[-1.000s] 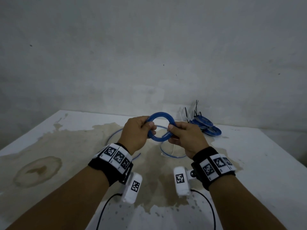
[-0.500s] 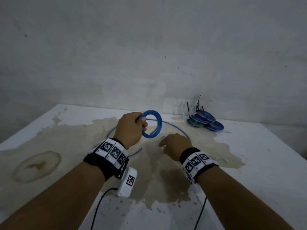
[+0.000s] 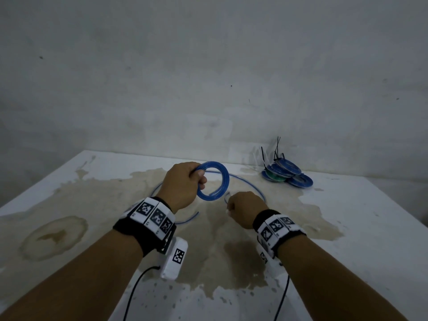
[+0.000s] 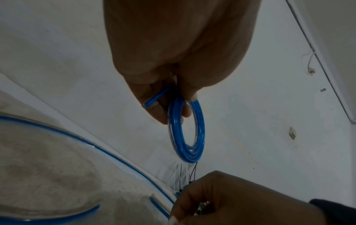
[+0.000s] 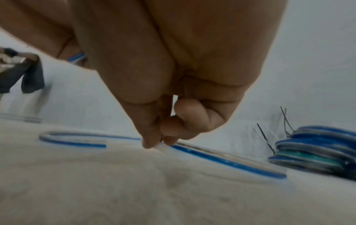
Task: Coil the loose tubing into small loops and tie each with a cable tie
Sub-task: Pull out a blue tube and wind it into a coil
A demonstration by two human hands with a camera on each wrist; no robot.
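My left hand [image 3: 183, 188] grips a small coil of blue tubing [image 3: 223, 181] and holds it upright above the table; in the left wrist view the coil [image 4: 192, 155] hangs from the thumb and fingers. My right hand [image 3: 243, 207] is down at the table surface just right of the coil. There its thumb and forefinger [image 5: 148, 143] pinch a thin white strip, apparently a cable tie [image 5: 161, 147]. A loose length of blue tubing [image 3: 250, 185] curves across the table around both hands.
A pile of tied blue coils with one green one [image 3: 287, 174] sits at the back right by the wall, black tie tails [image 3: 276, 147] sticking up. The white table [image 3: 359, 228] is stained brown in the middle. Wrist-camera cables trail toward the near edge.
My right hand let go of the coil and dropped to the table, where it now pinches the white strip. My left hand keeps the coil alone, shifted slightly left.
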